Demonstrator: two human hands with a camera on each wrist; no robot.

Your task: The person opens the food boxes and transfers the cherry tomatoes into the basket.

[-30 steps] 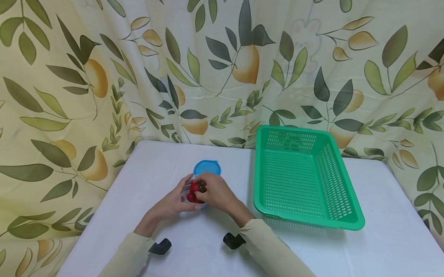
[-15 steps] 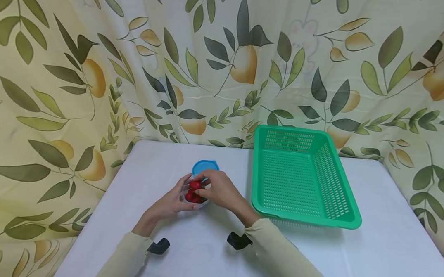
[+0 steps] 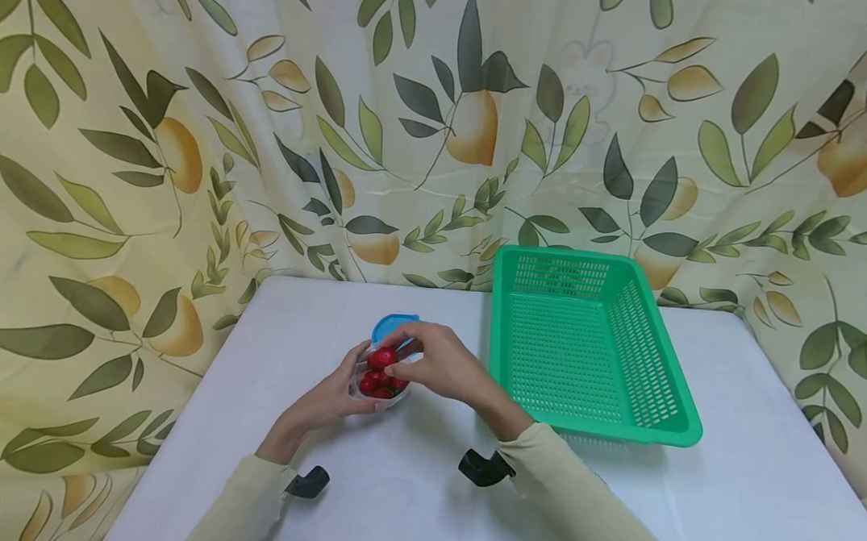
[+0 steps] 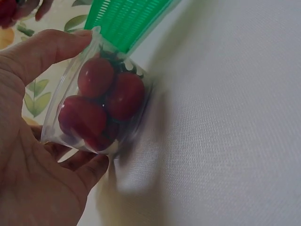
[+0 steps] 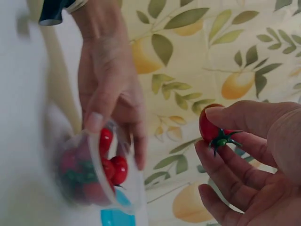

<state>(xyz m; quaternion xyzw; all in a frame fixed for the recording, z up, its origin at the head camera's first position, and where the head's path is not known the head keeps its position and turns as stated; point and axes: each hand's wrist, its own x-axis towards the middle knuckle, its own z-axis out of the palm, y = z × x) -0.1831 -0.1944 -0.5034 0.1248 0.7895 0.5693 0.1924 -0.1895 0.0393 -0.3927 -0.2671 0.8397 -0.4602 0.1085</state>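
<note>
My left hand [image 3: 326,396] grips a clear plastic cup [image 4: 69,84], thumb at its rim and fingers beneath. Inside are several red cherry tomatoes [image 4: 126,96] with green calyxes, seen through the wall in the left wrist view. Above the cup mouth in the head view, my right hand [image 3: 447,366] pinches one cherry tomato [image 5: 209,126] between thumb and fingers. Its green calyx faces the right wrist camera, and it is apart from the cup there. A round blue lid [image 3: 391,325] lies on the table just behind the cup, partly hidden by my right hand.
A large green plastic basket [image 3: 662,435] stands to the right on the white-covered table [image 3: 395,495], with nothing seen in it. Behind the table hangs a curtain [image 3: 421,221] printed with leaves and fruit. Black wrist-camera mounts [image 3: 484,468] stick out from both sleeves.
My right hand has drawn back slightly up and right, lifting a cherry tomato from among the others in the cup. My left hand keeps its grip on the cup. The view has shifted slightly.
</note>
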